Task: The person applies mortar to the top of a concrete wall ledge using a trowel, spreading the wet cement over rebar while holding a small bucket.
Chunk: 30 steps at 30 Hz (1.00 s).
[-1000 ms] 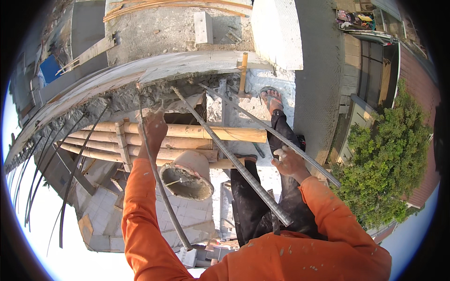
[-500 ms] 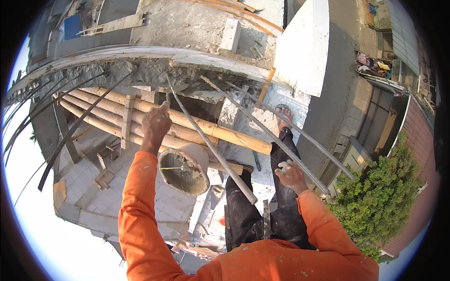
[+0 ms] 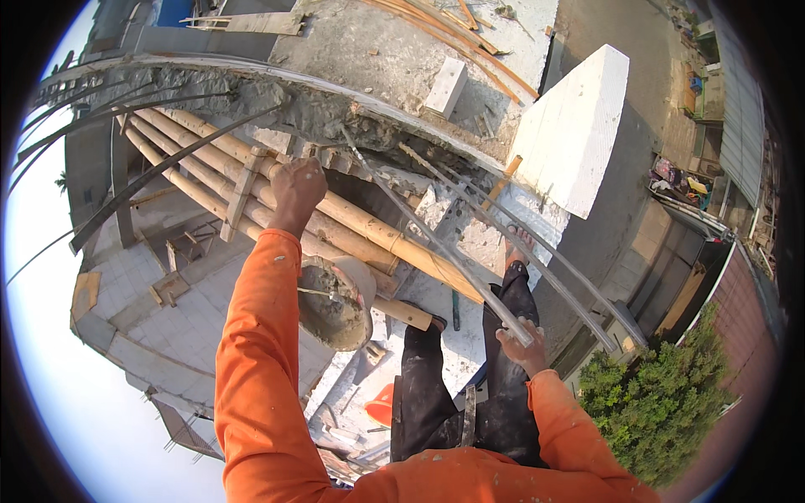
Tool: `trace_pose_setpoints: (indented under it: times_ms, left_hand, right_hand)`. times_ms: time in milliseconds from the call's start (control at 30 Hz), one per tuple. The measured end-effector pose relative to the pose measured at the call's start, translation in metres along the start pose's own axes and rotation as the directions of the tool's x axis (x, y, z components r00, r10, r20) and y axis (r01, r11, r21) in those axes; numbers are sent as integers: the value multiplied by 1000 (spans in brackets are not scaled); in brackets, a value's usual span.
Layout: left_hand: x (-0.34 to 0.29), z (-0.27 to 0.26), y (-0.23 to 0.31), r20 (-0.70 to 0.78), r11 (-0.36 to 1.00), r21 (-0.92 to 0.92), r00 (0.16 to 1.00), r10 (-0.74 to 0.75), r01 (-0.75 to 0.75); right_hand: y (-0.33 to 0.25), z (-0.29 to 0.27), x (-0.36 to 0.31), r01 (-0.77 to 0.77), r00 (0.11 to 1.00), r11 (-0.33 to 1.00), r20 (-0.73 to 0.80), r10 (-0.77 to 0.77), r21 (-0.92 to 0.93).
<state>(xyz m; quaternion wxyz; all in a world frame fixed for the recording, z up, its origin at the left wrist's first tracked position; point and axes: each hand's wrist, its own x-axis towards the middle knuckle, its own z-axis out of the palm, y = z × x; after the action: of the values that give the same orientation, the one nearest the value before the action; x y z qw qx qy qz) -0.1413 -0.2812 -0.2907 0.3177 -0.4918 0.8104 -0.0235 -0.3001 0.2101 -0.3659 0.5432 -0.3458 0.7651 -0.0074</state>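
My left hand (image 3: 299, 191) is a closed fist above the bamboo poles (image 3: 360, 222), by the rough mortar-covered wall edge (image 3: 310, 105). The trowel it held a moment ago is now hidden behind it. My right hand (image 3: 523, 350) is low on the right with its fingers curled. A grey metal rod (image 3: 436, 241) passes in front of it, its end overlapping the fingers; whether they touch is unclear. Below my left hand, beside my forearm, a bucket (image 3: 366, 289) contains grey wet mortar (image 3: 327, 314).
Two more rods (image 3: 537, 264) slant past my right leg, and dark bars (image 3: 180, 157) jut out at left. A white block (image 3: 570, 130) stands beyond my foot. An orange object (image 3: 381, 406) lies low near my legs. Rooftops and a street are far below.
The view has shifted and tilted. The trowel handle that showed at my left fist is hidden now. The nearest rod's end has come across my right hand.
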Motion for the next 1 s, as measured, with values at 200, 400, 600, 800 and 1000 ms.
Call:
trace_pose_setpoints:
  times_ms: [200, 400, 600, 800, 1000]
  left_hand:
    - [-31, -20, 11, 102, 996, -41, 992, 80, -77]
    - [11, 45, 66, -131, 947, -223, 969, 208, -233]
    - [-1, 31, 74, -112, 978, -89, 978, 178, -188]
    - [11, 32, 86, -126, 953, 20, 945, 302, -302]
    - [16, 44, 121, -288, 881, -40, 850, 441, -471]
  right_hand:
    - [8, 2, 2, -23, 1000, 999, 18, 23, 46]
    - [0, -2, -1, -10, 1000, 999, -25, 9, -32]
    - [20, 12, 4, 71, 994, 996, -80, -76, -57]
    - [23, 11, 5, 12, 999, 1000, -32, -11, 8]
    - [20, -7, 0, -29, 1000, 992, 3, 29, 121]
